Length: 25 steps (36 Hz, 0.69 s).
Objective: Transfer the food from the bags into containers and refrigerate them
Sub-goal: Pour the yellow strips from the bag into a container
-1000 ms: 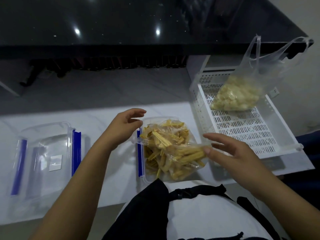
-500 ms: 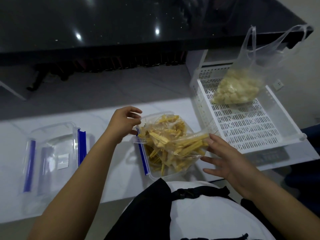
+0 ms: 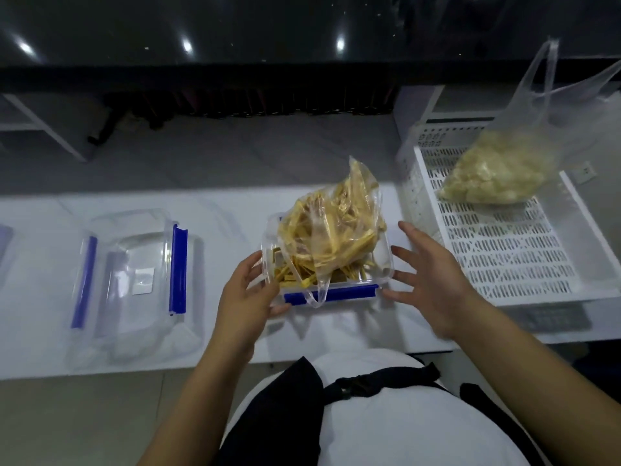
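2 hands flank the clear plastic container with blue clips (image 3: 327,292) on the white counter (image 3: 218,210): the left hand (image 3: 247,294) grips its corner, the right hand (image 3: 433,280) hovers open beside it, and the thin, slippery bag of yellow strips (image 3: 331,230) inside looks light and crumply, best pinched at its loose top.

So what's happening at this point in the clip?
A person is packing food at a white counter. The left hand holds the corner of a clear plastic container with a blue clip, which holds a clear bag of yellow food strips. The right hand is open at its other side. A second bag of pale food sits in a white perforated basket; a clear lid lies to the left.
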Available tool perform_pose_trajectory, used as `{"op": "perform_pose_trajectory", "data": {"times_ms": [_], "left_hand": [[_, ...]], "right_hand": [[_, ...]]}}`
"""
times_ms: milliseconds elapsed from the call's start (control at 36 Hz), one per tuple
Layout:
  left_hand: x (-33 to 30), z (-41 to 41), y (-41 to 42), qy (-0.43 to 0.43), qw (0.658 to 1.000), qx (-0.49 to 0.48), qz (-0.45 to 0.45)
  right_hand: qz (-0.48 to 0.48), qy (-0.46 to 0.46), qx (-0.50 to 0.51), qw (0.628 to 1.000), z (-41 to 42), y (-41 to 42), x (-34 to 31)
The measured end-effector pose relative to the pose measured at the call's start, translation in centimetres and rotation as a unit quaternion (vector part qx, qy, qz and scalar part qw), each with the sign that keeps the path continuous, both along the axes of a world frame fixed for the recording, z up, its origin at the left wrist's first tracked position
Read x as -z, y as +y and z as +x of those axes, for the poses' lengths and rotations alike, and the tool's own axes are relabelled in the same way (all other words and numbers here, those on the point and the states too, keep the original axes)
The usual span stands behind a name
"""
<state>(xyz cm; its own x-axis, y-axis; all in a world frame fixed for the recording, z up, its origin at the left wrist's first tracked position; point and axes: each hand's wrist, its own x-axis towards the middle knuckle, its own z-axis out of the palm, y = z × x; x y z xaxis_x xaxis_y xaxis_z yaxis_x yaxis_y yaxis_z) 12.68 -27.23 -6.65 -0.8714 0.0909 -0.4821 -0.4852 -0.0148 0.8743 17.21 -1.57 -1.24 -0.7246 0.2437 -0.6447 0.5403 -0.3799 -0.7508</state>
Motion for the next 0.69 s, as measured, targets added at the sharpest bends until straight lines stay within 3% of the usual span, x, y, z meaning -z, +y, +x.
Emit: {"op": "perform_pose_trajectory", "data": {"times_ms": [83, 194, 361, 472, 528, 639, 694], "left_hand": [[-0.1, 0.7, -1.0, 0.034, 0.991, 0.071, -0.105], [-1.4, 0.5, -1.7, 0.183, 0.950, 0.100, -0.234], [-3.5, -0.5, 2.2, 0.336, 0.858, 0.202, -0.331], [-3.2, -0.8, 5.6, 0.391, 0.795, 0.259, -0.386], [-3.3, -1.7, 6.0, 0.410, 0.792, 0.227, -0.391], [-4.1, -3.8, 4.9, 0.495, 0.774, 0.132, -0.371], [-4.6, -4.7, 4.2, 0.467, 0.807, 0.120, -0.341]], "right_hand": [[0.035, -0.007, -0.045, 0.998, 0.1, 0.6, 0.1], [0.154, 0.043, -0.085, 0.983, -0.6, 1.6, -1.0], [0.266, 0.134, -0.118, 0.947, -5.6, 2.8, -3.2], [0.260, 0.105, -0.191, 0.941, -9.7, 2.2, -3.5], [0.256, 0.098, -0.206, 0.939, -10.9, 1.9, -3.4], [0.257, 0.124, -0.138, 0.948, -11.7, 2.2, -3.3], [0.244, 0.128, -0.129, 0.953, -11.5, 2.4, -3.1]]}}
